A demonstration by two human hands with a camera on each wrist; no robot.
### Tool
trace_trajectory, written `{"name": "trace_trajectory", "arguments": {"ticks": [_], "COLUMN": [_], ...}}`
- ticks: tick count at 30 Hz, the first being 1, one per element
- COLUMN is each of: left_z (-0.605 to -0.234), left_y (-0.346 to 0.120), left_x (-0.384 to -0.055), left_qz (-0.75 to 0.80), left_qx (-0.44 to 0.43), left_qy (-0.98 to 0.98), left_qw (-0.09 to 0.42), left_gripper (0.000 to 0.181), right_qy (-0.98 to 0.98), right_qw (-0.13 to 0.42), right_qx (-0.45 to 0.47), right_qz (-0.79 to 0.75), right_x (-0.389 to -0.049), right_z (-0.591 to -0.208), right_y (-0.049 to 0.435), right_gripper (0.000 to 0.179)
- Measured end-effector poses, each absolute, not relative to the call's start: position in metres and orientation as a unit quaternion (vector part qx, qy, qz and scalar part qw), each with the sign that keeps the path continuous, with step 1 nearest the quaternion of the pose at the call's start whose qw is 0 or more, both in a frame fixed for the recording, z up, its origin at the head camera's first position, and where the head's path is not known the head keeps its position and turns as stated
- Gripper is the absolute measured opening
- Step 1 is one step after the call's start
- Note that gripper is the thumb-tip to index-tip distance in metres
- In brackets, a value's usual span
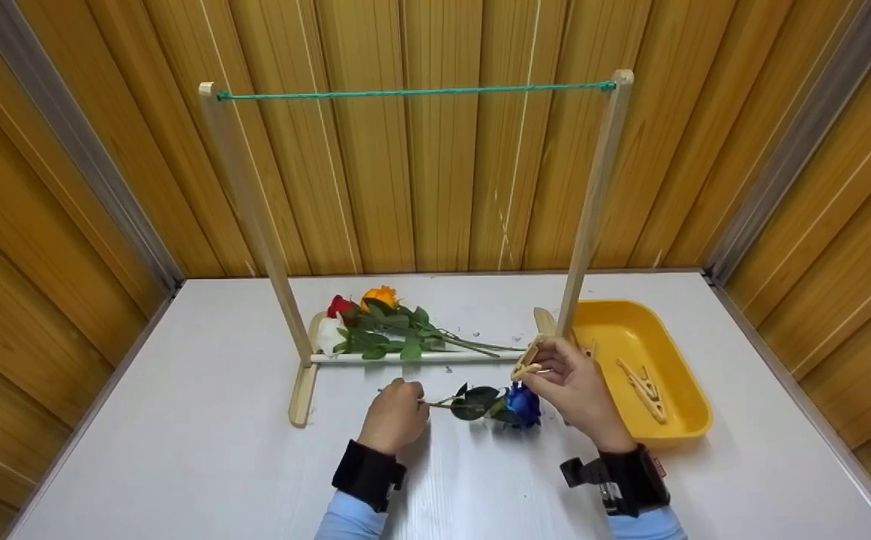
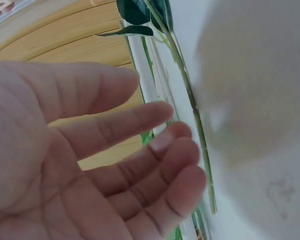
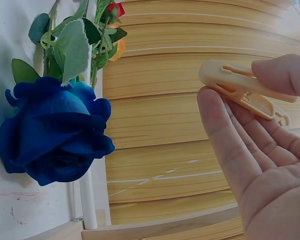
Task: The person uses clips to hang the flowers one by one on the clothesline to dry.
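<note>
A blue rose (image 1: pixel 524 406) lies on the white table in front of the wooden frame, its bloom to the right and its stem (image 2: pixel 194 107) to the left. Close to the stem's end is my left hand (image 1: pixel 396 417), palm beside it, fingers loosely bent and not wrapped round the stem in the left wrist view. My right hand (image 1: pixel 576 386), just above and right of the bloom, pinches a pale yellow clothespin (image 3: pixel 235 82) between thumb and fingers. Red (image 1: pixel 340 307), orange (image 1: pixel 380 298) and white (image 1: pixel 329 334) roses lie together behind the frame's low white bar.
A green cord (image 1: pixel 412 92) runs between the tops of the two wooden posts (image 1: pixel 596 202). At the right stands a yellow tray (image 1: pixel 686 390) with clothespins (image 1: pixel 645 391) in it, beside the frame's right foot. Wood-patterned panels (image 1: pixel 443 187) enclose the table.
</note>
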State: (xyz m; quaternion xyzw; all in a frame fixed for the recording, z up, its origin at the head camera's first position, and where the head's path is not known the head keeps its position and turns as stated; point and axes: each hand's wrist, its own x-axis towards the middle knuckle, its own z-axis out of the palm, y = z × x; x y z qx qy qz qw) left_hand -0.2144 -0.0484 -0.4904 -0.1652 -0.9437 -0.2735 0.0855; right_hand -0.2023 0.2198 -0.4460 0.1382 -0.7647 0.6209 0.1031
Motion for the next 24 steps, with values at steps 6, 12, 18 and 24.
{"name": "trace_trajectory", "arguments": {"ticks": [6,12,18,24], "left_z": [-0.4941,-0.4962,-0.4967,-0.4962], "left_y": [-0.0503,-0.0494,-0.0509,-0.0518], "left_x": [-0.2162,-0.2160,-0.2149,-0.2138], "left_qz": [-0.255,-0.219,-0.202,-0.194], "left_qx": [-0.135,-0.114,-0.121,-0.130], "left_qy": [-0.955,-0.967,-0.970,-0.971], "left_qw": [0.074,0.068,0.057,0.047], "left_gripper": [0.006,0.014,0.016,0.018], "right_qy": [-0.769,-0.755,-0.750,-0.752], "right_qw": [0.105,0.116,0.121,0.125], "right_qx": [0.134,0.161,0.172,0.174], "right_qz": [0.616,0.625,0.627,0.623], "right_x": [-0.2024,-0.2022,-0.2018,-0.2026], "right_z": [-0.4465,-0.4471,-0.4476,-0.4472], "right_y": [0.2202,0.2196,0.2189,0.2194], "right_gripper": [0.034,0.034,0.034,0.034]}}
